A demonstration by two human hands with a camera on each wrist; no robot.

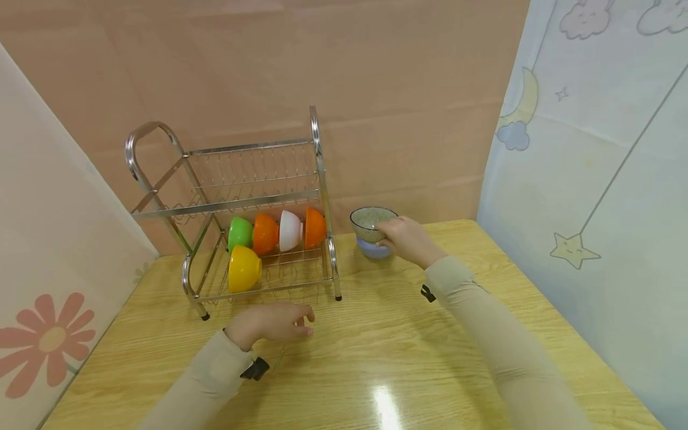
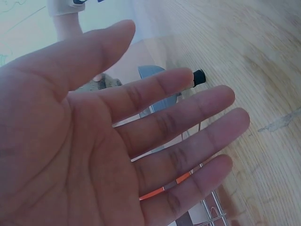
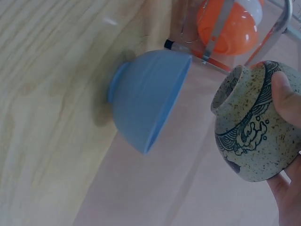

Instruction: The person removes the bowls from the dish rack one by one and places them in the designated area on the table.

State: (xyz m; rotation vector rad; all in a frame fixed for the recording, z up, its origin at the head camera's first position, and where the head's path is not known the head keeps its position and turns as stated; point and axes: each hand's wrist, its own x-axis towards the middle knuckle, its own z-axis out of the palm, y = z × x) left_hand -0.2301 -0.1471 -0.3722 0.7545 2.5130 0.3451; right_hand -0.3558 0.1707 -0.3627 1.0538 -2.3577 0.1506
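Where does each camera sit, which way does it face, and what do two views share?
Head: on the head, facing forward and down at the shiny two-tier metal rack and yellowish wooden table; left hand, right hand and beige sleeves show.
Left wrist: on that wrist, facing out past its palm and fingers toward table and rack.
Right wrist: on that wrist, facing the speckled grey patterned bowl held by its thumb and fingers, and the round blue bowl.
Head and right wrist share both bowls.

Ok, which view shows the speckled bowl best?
The right wrist view: the speckled bowl shows large there, its patterned outside and foot clear. The head view shows its inside and rim, smaller; the left wrist view, seemingly just a sliver past the left hand.
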